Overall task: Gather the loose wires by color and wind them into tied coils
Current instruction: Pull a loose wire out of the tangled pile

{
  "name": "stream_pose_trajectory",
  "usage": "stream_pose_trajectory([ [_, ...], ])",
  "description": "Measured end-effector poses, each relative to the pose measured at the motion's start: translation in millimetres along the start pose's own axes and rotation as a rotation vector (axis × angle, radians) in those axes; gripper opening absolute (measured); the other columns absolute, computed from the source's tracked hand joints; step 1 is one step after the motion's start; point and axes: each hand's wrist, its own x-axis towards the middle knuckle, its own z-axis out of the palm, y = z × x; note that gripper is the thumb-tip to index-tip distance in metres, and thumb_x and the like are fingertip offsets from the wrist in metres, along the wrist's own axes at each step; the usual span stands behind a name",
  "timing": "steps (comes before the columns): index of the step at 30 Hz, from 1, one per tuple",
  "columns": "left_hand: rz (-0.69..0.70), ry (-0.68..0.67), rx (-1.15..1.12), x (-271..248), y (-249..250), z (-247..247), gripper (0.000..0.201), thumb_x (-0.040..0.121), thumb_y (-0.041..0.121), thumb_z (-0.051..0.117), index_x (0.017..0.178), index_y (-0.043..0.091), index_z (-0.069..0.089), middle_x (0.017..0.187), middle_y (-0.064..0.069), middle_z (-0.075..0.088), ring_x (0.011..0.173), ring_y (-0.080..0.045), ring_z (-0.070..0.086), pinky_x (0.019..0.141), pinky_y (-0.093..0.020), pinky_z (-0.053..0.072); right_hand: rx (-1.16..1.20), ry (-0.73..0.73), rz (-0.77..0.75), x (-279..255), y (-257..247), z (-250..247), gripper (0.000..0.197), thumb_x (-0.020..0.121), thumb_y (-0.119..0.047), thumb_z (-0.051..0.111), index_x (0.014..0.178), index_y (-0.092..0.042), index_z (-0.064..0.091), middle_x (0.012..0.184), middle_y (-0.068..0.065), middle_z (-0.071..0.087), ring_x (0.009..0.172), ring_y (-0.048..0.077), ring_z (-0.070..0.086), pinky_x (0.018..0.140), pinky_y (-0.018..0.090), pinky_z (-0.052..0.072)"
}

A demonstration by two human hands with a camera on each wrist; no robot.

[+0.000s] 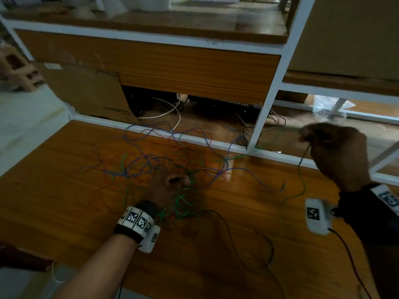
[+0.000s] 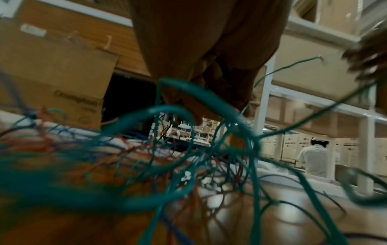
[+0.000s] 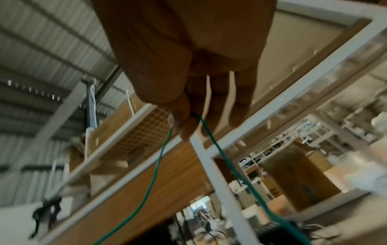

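Observation:
A tangle of thin blue, orange and green wires (image 1: 164, 162) lies spread on the wooden tabletop (image 1: 64, 190). My left hand (image 1: 170, 186) rests low in the tangle, and its curled fingers (image 2: 209, 92) grip a bunch of green wires (image 2: 188, 92). Raised at the right, my right hand (image 1: 332, 152) pinches one green wire (image 3: 159, 159) between thumb and forefinger. That wire hangs down in two strands and trails across the table (image 1: 302, 186) toward the pile.
A white metal shelf frame (image 1: 265, 100) stands just behind the table, its rail at the table's far edge. A cardboard box (image 1: 90, 91) leans at the back left. White and black cables (image 1: 170, 113) lie beneath the shelf. A black lead (image 1: 248, 234) crosses the near tabletop. A person in white (image 2: 314, 159) stands far off.

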Motion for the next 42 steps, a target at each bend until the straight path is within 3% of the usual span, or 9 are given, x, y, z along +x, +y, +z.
stream_pose_trajectory([
  [7,0.094,-0.145,0.112,11.4,31.2,11.1,0.032,0.09,0.038,0.067,0.115,0.02,0.07,0.111,-0.004,0.071,0.103,-0.022,0.066,0.087,-0.038,0.055,-0.557,-0.632,-0.079,-33.9,-15.1,50.8,0.106,0.084,-0.039,0.08,0.164,-0.028,0.013,0.169,0.012,0.019,0.153,0.04,0.018,0.114,0.059,0.039],
  [12,0.24,-0.19,0.072,13.0,58.3,11.5,0.022,0.093,0.015,0.064,0.108,0.029,0.07,0.097,0.01,0.069,0.092,-0.011,0.065,0.078,-0.028,0.051,-0.483,-0.95,-0.246,-43.9,-65.7,63.3,0.132,0.069,-0.088,0.062,0.165,-0.027,-0.006,0.174,-0.002,-0.001,0.151,0.033,-0.035,0.119,0.069,-0.015],
  [15,0.318,-0.196,0.215,15.4,68.2,10.1,0.019,0.094,0.017,0.062,0.105,0.031,0.069,0.091,0.013,0.064,0.083,-0.008,0.06,0.071,-0.026,0.047,-0.29,-0.681,-0.24,-40.9,-81.8,80.7,0.105,0.074,-0.095,0.043,0.156,-0.031,0.036,0.142,0.0,0.063,0.149,0.037,0.033,0.115,0.063,0.035],
  [17,0.279,-0.205,0.072,13.7,68.0,8.8,0.014,0.092,0.017,0.064,0.097,0.028,0.07,0.087,0.011,0.067,0.081,-0.013,0.064,0.07,-0.032,0.051,-0.088,-0.516,-0.267,-34.9,-73.5,93.3,0.041,0.093,-0.052,0.062,0.129,-0.033,0.064,0.105,-0.001,0.077,0.098,0.027,0.072,0.08,0.051,0.061],
  [22,0.216,-0.213,-0.221,1.4,56.7,-3.1,0.021,0.094,0.014,0.068,0.113,0.019,0.072,0.101,0.006,0.075,0.093,-0.009,0.071,0.079,-0.028,0.059,0.289,-0.362,0.024,-12.0,-42.5,87.4,0.015,0.087,-0.02,0.065,0.081,-0.031,0.074,0.08,-0.004,0.078,0.078,0.019,0.076,0.075,0.053,0.062],
  [29,0.048,-0.163,-0.106,-7.3,17.6,-12.3,0.01,0.093,0.026,0.068,0.099,0.02,0.072,0.092,0.002,0.071,0.085,0.003,0.066,0.075,-0.027,0.055,0.525,0.045,0.037,17.1,-30.0,26.9,0.008,0.1,-0.022,0.067,0.095,-0.022,0.074,0.081,-0.007,0.077,0.08,0.011,0.075,0.078,0.03,0.062],
  [34,0.055,-0.082,0.022,-16.5,13.5,-28.1,0.016,0.098,0.009,0.059,0.106,0.024,0.061,0.073,0.012,0.061,0.054,0.014,0.057,0.053,-0.012,0.042,0.307,0.087,0.159,37.3,28.1,1.9,0.008,0.096,-0.035,0.068,0.101,-0.03,0.072,0.093,0.003,0.076,0.092,0.022,0.076,0.086,0.047,0.061],
  [39,0.142,-0.047,0.073,-9.9,22.4,-30.1,0.018,0.098,0.023,0.063,0.112,0.016,0.071,0.088,0.007,0.068,0.071,0.003,0.061,0.062,-0.011,0.043,-0.43,-0.367,0.259,6.0,57.5,31.6,0.134,0.068,-0.045,0.094,0.164,-0.014,0.005,0.15,0.033,0.04,0.134,0.054,0.042,0.105,0.063,0.041],
  [42,0.216,-0.077,0.029,-5.6,27.7,-21.6,0.02,0.097,0.026,0.065,0.11,0.013,0.072,0.095,0.001,0.072,0.085,-0.011,0.068,0.069,-0.02,0.051,-0.417,-0.382,-0.089,-12.0,28.8,55.2,0.12,0.067,-0.039,0.095,0.161,-0.013,0.025,0.156,0.024,0.038,0.144,0.045,0.029,0.112,0.059,0.035],
])
